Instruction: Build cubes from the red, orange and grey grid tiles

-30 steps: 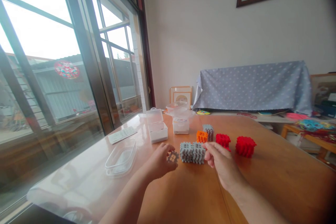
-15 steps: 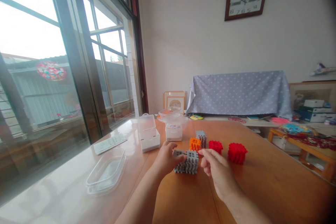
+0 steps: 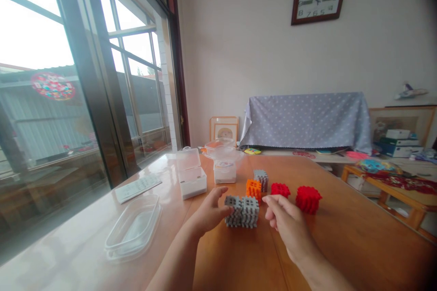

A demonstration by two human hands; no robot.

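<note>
Two stacks of grey interlocking plastic pieces [image 3: 250, 214] stand side by side on the wooden table in front of me. My left hand [image 3: 212, 210] is at their left side with fingers spread, its thumb against or just beside the left stack. My right hand [image 3: 284, 218] is a little to their right, apart from them, thumb and forefinger together and the other fingers curled. Nothing shows in it. Behind the grey pair are an orange stack [image 3: 253, 189] and another grey stack [image 3: 262, 180]. A small red stack [image 3: 280, 189] and a larger red stack [image 3: 308, 200] are beyond my right hand.
A clear plastic container [image 3: 134, 225] lies at the left, near a printed sheet [image 3: 139, 188]. Farther back are a white box with its lid raised [image 3: 193, 186] and another white box [image 3: 225, 174] with clear containers on it. A window flanks the table's left side.
My left hand has drawn slightly left, and more of the left grey stack shows. My right hand has shifted slightly right, away from the stacks. The view has also turned a little.
</note>
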